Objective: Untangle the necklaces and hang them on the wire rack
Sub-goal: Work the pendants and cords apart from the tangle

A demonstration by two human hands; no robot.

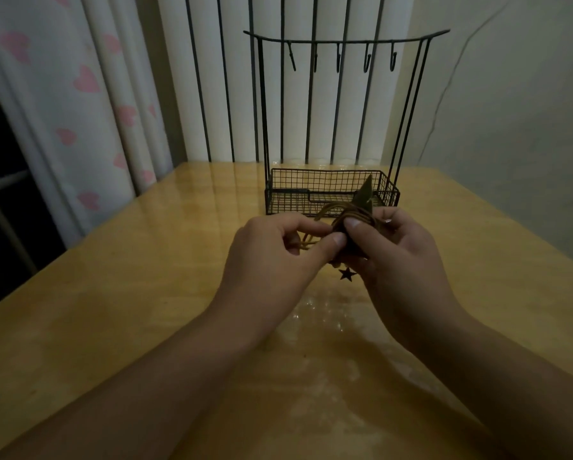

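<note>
Head view shows both hands raised just in front of the wire rack, above the yellow worktop. Between them is the bundle of necklaces, thin yellow-brown cords wound together around a dark pointed pendant, whose tip stands up in front of the basket of the rack. The right hand holds the bundle, with the thumb pressed on top of the wound cords and the fingers curled behind. The left hand pinches some loose loops of cord between thumb and first finger, on the side of the bundle away from the rack's right post. A small star charm hangs free below the bundle, nearer to the person than the rack.

The step in hand, as I judge it, is the untangling; nothing hangs yet on the five hooks at the top bar of the rack. To do it well, the right hand should keep the bundle quiet and not squeeze hard, so that the windings can slide. The left hand should find one free end or one outer loop and unwind it turn by turn, not pull straight, because a straight pull can tighten the knot. The star charm may catch in a loop, so it is better to keep it hanging clear. The light is weak and the cords are thin, so I cannot tell how many necklaces are there.
</note>
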